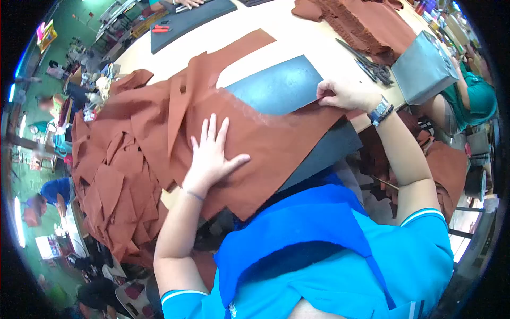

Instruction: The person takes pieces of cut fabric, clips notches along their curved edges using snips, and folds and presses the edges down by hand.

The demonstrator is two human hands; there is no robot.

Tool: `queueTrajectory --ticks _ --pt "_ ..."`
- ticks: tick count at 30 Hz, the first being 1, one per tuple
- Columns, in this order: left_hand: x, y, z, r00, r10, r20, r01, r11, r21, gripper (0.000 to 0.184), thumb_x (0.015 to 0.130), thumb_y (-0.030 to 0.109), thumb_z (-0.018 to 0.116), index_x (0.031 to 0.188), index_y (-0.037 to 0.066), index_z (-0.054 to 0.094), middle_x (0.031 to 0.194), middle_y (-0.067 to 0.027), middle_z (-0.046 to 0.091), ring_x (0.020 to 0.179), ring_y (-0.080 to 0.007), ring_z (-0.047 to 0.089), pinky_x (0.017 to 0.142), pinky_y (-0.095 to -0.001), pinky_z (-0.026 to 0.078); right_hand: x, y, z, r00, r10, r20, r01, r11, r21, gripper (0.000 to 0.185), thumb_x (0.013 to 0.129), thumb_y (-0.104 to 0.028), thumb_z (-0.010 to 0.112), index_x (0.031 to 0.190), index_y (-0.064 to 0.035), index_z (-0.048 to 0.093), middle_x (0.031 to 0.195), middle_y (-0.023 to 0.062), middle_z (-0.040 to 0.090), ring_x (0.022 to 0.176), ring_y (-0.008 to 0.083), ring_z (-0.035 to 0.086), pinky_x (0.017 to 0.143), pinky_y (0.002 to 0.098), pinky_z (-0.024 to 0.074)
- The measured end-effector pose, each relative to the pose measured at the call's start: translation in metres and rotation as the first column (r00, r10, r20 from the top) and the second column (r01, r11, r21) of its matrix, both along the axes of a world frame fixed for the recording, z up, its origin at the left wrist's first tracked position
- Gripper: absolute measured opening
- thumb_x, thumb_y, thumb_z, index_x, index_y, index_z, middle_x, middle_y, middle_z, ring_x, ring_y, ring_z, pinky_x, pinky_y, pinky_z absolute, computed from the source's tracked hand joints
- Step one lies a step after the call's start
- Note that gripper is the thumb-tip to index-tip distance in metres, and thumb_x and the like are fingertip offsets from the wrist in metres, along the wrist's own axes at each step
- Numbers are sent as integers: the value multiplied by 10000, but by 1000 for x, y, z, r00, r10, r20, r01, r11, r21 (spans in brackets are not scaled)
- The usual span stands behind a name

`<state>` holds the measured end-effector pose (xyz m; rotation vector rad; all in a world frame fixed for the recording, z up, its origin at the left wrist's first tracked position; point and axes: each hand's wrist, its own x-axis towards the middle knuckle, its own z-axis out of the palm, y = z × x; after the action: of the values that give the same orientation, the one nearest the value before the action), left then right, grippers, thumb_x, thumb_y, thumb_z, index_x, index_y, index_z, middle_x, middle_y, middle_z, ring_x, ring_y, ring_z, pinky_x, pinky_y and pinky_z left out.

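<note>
A reddish-brown leather sheet (255, 159) lies across the near side of the table, with a curved cut-out along its far edge. My left hand (210, 154) rests flat on it, fingers spread. At the sheet's right end, my right hand (348, 95), with a watch on its wrist, pinches the leather edge between thumb and fingers. A dark, shiny board (279, 85) shows through the cut-out, and its near part (324, 154) sticks out below the leather.
Crumpled leather pieces (117, 186) pile up at left. A grey metal box (425, 69) and dark hand tools (374, 69) sit at right. More leather (366, 26) lies at the back right. Red-handled cutters (161, 28) rest on a black board (191, 24); another person's hand (188, 3) is beyond.
</note>
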<state>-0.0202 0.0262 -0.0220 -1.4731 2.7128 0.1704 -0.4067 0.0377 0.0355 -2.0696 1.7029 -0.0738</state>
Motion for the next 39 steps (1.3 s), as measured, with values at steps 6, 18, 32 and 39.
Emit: queueTrajectory --ticks 6,18,32,39 --pt "-56 25 44 989 -2 147 -17 992 126 1079 742 696 688 1521 53 309 1578 -238 258 1480 -407 200 1113 -694 193 -31 -8 29 992 93 88 -90 996 -29 224 833 -171 716 1005 -36 668 923 113 677 899 237 642 837 345 504" --pt "-135 -39 -14 831 -359 -425 370 927 -60 378 807 425 747 991 103 679 949 -52 684 963 -234 626 900 -427 367 0 -21 8 981 185 -61 -180 748 -639 282 788 -40 648 1066 -76 678 983 126 680 966 322 659 883 405 531" --pt "-113 -59 -8 816 -416 -402 447 895 -19 171 934 176 603 1052 178 727 1008 -11 672 1063 -208 623 1107 -596 314 22 1 -68 933 329 143 -231 856 -463 155 842 -64 619 984 -78 681 938 104 611 889 297 620 801 399 523" --pt "-97 -73 -19 767 -602 -221 557 797 -235 256 890 120 574 1062 220 736 1034 18 655 1049 -166 622 1134 -582 315 26 16 -76 923 384 -27 -313 708 -633 217 843 -93 555 1022 -53 671 961 80 592 900 258 606 800 359 538"
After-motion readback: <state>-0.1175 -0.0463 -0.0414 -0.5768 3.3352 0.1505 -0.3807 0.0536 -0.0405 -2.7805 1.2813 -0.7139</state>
